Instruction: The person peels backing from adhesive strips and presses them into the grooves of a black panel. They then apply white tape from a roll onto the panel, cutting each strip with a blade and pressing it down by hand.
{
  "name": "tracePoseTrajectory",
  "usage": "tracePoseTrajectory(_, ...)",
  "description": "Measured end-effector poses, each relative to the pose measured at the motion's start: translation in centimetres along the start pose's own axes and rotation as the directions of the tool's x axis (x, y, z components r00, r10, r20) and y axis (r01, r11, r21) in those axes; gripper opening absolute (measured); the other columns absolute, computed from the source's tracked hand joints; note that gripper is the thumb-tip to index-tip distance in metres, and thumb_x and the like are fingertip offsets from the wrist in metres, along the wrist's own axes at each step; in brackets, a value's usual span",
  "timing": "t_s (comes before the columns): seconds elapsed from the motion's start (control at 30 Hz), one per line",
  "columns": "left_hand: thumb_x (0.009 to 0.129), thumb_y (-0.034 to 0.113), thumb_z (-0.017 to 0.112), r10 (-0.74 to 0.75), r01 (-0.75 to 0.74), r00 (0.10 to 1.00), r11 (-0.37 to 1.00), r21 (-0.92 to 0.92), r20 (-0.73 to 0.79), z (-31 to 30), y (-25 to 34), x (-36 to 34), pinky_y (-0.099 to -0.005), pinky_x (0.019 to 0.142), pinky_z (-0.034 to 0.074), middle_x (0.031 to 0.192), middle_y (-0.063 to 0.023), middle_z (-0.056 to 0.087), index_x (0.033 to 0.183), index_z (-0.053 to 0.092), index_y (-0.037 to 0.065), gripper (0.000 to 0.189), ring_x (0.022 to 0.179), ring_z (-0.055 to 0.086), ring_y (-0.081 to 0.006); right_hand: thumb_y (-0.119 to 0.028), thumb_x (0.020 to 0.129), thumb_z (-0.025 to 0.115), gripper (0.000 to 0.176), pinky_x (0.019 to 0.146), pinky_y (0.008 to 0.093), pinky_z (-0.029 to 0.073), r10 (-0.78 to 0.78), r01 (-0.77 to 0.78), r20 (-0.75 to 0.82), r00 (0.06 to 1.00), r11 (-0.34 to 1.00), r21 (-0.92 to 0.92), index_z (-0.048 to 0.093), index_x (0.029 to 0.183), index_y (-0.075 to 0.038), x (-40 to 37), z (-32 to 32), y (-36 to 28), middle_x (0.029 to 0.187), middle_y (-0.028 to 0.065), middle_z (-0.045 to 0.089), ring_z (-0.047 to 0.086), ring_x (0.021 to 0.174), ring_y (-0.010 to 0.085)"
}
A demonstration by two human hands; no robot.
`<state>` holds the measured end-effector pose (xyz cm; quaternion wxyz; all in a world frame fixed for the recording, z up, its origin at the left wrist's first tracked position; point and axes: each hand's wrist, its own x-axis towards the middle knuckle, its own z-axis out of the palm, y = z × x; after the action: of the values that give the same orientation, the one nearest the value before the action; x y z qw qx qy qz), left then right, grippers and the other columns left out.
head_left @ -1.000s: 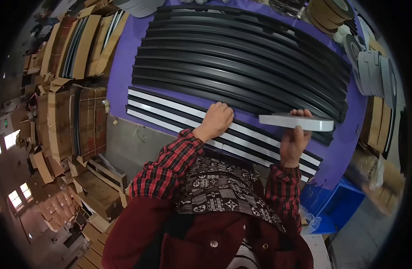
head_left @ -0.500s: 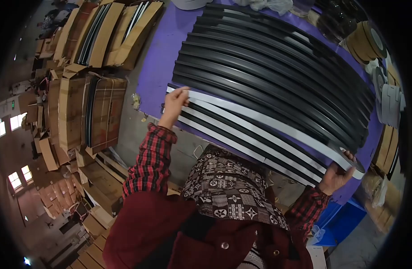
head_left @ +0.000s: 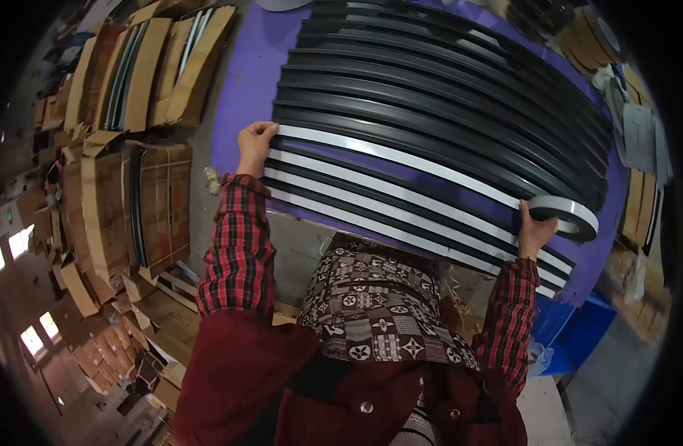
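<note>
My left hand [head_left: 254,146] presses the free end of a white tape strip [head_left: 401,163] onto the left end of a long black curved profile [head_left: 430,141] on the purple table [head_left: 241,82]. The strip runs right across the profile to a tape roll [head_left: 568,215], which my right hand [head_left: 535,230] holds at the table's right end. Nearer me lie three more black profiles with white tape along them [head_left: 371,201].
Many bare black profiles [head_left: 445,74] fill the far part of the table. More tape rolls [head_left: 639,126] stack at the right edge. Cardboard boxes with profiles [head_left: 133,74] stand on the floor at left, a blue crate [head_left: 572,327] at lower right.
My hands moved apart from the middle: the left went to the profile's left end, the right drew the roll to the right end. The strip now lies along the profile.
</note>
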<state>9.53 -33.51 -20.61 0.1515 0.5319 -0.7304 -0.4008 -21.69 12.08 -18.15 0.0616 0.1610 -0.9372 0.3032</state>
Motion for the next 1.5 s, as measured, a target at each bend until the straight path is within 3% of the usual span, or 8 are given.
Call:
tracePoseTrajectory(0.5,0.07,0.014,0.067,-0.082,0.085,0.996,0.985,-0.151,0.024,-0.1,-1.4,0.5,-0.0212,0.068,0.042,0.078,-0.005,0.061,0.085,0.062,-0.002,0.022,0.071,0.054,-0.0093,-0.042,0.055,0.072,0.055,0.085,0.0428,0.03,-0.216,0.16,-0.095,0.972,0.9,-0.406,0.05,0.072,0.006,-1.0,1.8,1.5,0.079,0.0172,0.047,0.045,0.083,0.0322)
tracePoseTrajectory(0.73,0.064,0.041,0.068,0.071,0.064,0.954,0.901,0.428,-0.292,-0.2,2.0,-1.6,-0.033,0.073,0.042,0.082,-0.0146,0.057,0.09,0.054,-0.006,0.055,0.077,0.055,-0.0236,-0.036,0.052,0.075,0.055,0.087,0.0398,0.029,-0.235,0.226,0.009,0.972,0.92,-0.319,0.048,0.08,0.004,-0.3,1.0,0.7,0.083,0.0152,0.047,0.045,0.085,0.0291)
tracePoseTrajectory(0.9,0.077,0.01,0.055,0.665,-0.68,0.732,0.729,0.083,0.148,17.4,15.1,-12.0,-0.0349,0.068,0.041,0.08,-0.0118,0.055,0.086,0.056,0.004,0.011,0.075,0.052,-0.0263,-0.032,0.054,0.077,0.061,0.088,0.0364,0.032,-0.127,0.118,0.088,0.988,0.988,0.103,0.048,0.097,0.001,-0.6,-1.3,-1.5,0.092,0.012,0.05,0.048,0.087,0.0261)
tracePoseTrajectory(0.93,0.075,0.007,0.054,0.806,-0.832,0.523,0.554,-0.039,0.278,21.4,18.3,-15.5,-0.0354,0.069,0.04,0.08,-0.0127,0.054,0.089,0.054,0.005,0.014,0.076,0.051,-0.0285,-0.025,0.064,0.073,0.056,0.088,0.0323,0.034,0.166,-0.302,0.255,0.953,0.618,0.726,0.046,0.108,-0.003,-0.7,-1.8,-2.2,0.104,0.0096,0.05,0.048,0.095,0.0213)
tracePoseTrajectory(1.1,0.071,0.003,0.055,0.844,-0.914,0.371,0.406,-0.011,0.387,30.4,21.9,-22.7,-0.0368,0.073,0.039,0.092,-0.0094,0.051,0.097,0.05,0.004,0.026,0.085,0.049,-0.0263,-0.012,0.076,0.061,0.038,0.089,0.0311,0.036,0.333,-0.055,0.145,0.932,-0.264,0.963,0.043,0.108,-0.001,2.2,-9.4,2.1,0.102,0.009,0.052,0.048,0.098,0.0194)
tracePoseTrajectory(1.17,0.07,0.001,0.054,0.826,-0.918,0.363,0.397,0.01,0.432,30.1,22.1,-22.9,-0.0361,0.075,0.038,0.095,-0.0088,0.05,0.101,0.049,0.004,0.031,0.087,0.049,-0.0261,-0.007,0.072,0.064,0.038,0.082,0.0259,0.038,0.505,0.014,0.046,0.862,-0.115,0.993,0.043,0.104,-0.002,4.3,-13.6,7.8,0.091,0.0073,0.052,0.051,0.087,0.0159)
tracePoseTrajectory(1.3,0.069,-0.002,0.054,0.835,-0.946,0.313,0.317,0.069,0.453,30.3,21.6,-22.7,-0.035,0.076,0.038,0.096,-0.0084,0.05,0.104,0.051,0.004,0.035,0.088,0.049,-0.0247,-0.017,0.064,0.07,0.046,0.069,0.032,0.044,0.418,-0.262,-0.248,0.874,0.835,0.483,0.043,0.094,0.005,7.5,-14.9,18.4,0.082,0.0156,0.054,0.055,0.075,0.024)
tracePoseTrajectory(1.5,0.067,-0.005,0.054,0.807,-0.948,0.304,0.306,0.082,0.507,30.3,21.5,-22.3,-0.0346,0.076,0.038,0.096,-0.0076,0.05,0.106,0.052,0.006,0.04,0.088,0.048,-0.024,-0.031,0.055,0.073,0.055,0.074,0.0406,0.037,0.134,-0.169,-0.178,0.975,0.966,-0.197,0.046,0.085,0.006,8.5,-11.4,23.4,0.076,0.0187,0.051,0.049,0.075,0.0342)
